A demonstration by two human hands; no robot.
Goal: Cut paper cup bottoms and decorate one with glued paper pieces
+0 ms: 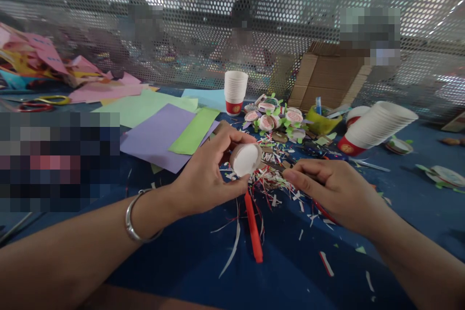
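Note:
My left hand (214, 164) grips the cut-off bottom of a paper cup (246, 160) by its rim, its round white inside facing me. To the right, my right hand (330, 189) is closed around scissors (274, 166); their dark blades point at the cup bottom and a bit of red handle shows under the palm. Below the cup bottom lies a red marker (253, 227). Paper shreds (272, 184) are heaped between and behind my hands. Beyond them sits a pile of small round paper turtles (276, 116) with green legs.
Stacked paper cups stand upright (236, 92) at the back, and another cup stack (378, 128) leans at right. Purple paper (160, 135) and green paper (145, 109) lie left. A yellow-green container (324, 120), cardboard box (323, 77) and yellow-and-red-handled scissors (43, 103) are farther back.

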